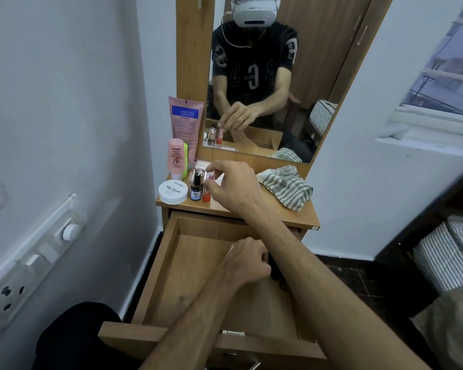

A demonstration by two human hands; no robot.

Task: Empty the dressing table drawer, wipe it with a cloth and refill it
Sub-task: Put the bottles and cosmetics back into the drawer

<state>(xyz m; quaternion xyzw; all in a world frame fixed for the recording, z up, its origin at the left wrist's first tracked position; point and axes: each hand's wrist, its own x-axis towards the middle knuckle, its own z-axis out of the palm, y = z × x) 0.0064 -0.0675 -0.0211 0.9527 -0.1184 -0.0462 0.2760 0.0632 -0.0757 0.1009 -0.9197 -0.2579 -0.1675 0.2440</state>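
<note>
The wooden drawer (198,276) of the dressing table is pulled out wide, and its floor is mostly bare. My left hand (245,263) is inside it at the right, fingers curled around a small dark object (276,273) that is mostly hidden. My right hand (233,186) reaches over the table top (302,214) and pinches the cap of a small red bottle (206,196) standing there. A green-and-white striped cloth (286,186) lies bunched at the right of the top.
Left of the red bottle stand a dark bottle (196,188), a white nail polish tub (173,192), a clear bottle (200,173), a pink bottle (176,158) and a pink tube (185,118). A mirror (265,76) rises behind. A wall is close on the left, a bed on the right.
</note>
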